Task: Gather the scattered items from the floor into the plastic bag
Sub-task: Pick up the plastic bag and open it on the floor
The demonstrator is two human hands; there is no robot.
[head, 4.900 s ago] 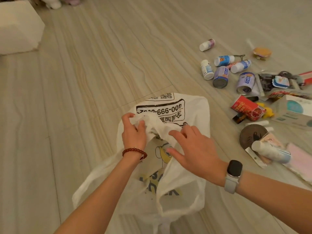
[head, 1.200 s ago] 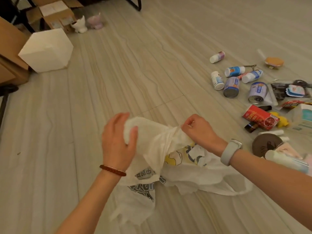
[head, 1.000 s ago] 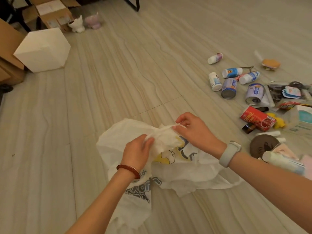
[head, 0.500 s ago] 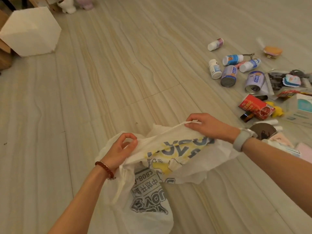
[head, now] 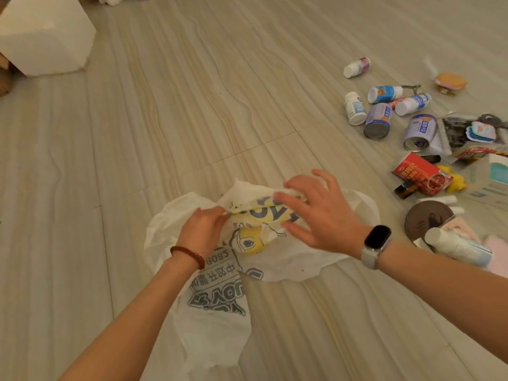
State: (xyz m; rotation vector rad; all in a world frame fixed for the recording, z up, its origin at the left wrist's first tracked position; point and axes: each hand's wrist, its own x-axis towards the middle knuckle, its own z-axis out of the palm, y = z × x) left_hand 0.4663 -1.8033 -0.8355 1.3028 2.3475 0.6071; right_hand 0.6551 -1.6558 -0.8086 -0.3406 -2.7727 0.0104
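A crumpled white plastic bag [head: 277,251] lies on the floor [head: 192,105], left hand [head: 202,232] pinching its edge, right hand [head: 316,213] spread over it; scattered items [head: 420,149] remain uncollected nearby.

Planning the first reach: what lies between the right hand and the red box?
Head view: only bare floor between the right hand and the red box.

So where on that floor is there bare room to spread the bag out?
Bare floor runs from the bag up to the white block and across to the bottles. The right side is crowded: cans, red box, round lid.
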